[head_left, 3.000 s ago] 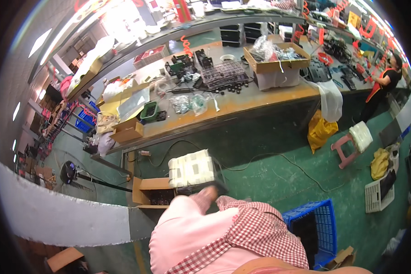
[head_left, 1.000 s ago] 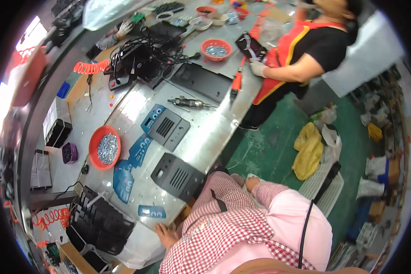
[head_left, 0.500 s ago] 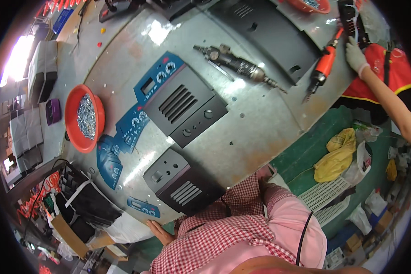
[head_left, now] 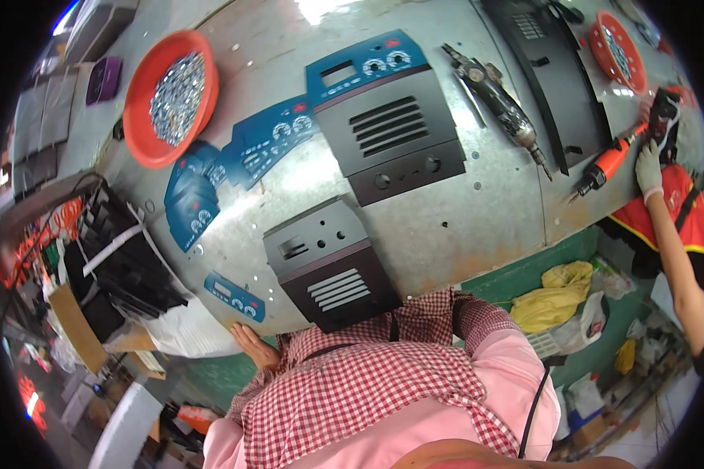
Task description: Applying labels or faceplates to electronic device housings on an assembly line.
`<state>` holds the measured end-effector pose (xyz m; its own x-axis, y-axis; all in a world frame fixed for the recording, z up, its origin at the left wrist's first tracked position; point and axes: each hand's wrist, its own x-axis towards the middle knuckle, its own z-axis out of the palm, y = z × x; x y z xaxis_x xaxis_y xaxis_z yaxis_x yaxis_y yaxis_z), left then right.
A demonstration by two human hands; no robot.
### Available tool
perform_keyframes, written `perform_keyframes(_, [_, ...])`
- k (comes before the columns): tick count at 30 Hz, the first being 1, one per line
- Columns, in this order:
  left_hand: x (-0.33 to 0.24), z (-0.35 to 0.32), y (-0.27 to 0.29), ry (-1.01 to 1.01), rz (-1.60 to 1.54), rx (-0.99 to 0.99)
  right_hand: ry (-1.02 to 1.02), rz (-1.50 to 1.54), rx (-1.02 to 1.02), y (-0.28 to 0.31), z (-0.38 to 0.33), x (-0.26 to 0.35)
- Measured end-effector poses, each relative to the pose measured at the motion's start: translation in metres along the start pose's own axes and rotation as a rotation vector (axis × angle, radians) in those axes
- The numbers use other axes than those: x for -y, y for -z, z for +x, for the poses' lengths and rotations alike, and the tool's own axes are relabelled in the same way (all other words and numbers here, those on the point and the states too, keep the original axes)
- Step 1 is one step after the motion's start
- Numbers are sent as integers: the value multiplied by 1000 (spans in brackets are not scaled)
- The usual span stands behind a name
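My left hand (head_left: 256, 346) rests at the table's near edge, its fingers stretched out and holding nothing. Just beyond it lies a small blue panel sticker (head_left: 235, 296) with a cut-out window and printed dials. Right of that, a black-and-grey box-shaped metal housing (head_left: 338, 291) with slots and round holes sits against the edge, close to my body. A second slotted housing (head_left: 395, 129) stands farther back, with a blue panel sticker (head_left: 366, 69) at its far side. My right sleeve (head_left: 485, 320) bends down by my side; the right hand is hidden.
More blue stickers (head_left: 270, 139) overlap on the metal table (head_left: 485, 227). A red bowl (head_left: 137, 102) of screws stands left. A dark power screwdriver (head_left: 501, 102), an orange one (head_left: 602, 168), a long black panel (head_left: 555, 78) and another red bowl (head_left: 602, 47) lie right. A co-worker's gloved hand (head_left: 649, 168) is beyond.
My view has turned and shifted, so the table's things sit at a different angle. My left hand stays at the near edge, and the housings keep their places on the table.
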<state>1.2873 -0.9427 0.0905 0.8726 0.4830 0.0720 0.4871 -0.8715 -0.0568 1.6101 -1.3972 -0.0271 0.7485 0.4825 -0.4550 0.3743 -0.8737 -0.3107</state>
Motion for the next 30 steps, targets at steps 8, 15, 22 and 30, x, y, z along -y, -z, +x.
perform_keyframes(8, [-31, 23, 10, 41, -170, -50, 131, -54, -77, 41, 21, 7])
perform_keyframes(15, [-30, 20, -20, 68, -169, -231, 191, -71, -149, 51, 38, 4])
perform_keyframes(22, [-38, 25, -26, 117, -171, -421, 323, -42, -309, 66, 16, -46])
perform_keyframes(30, [-78, -4, 8, 366, -272, -624, 698, 370, -236, 104, -2, 53])
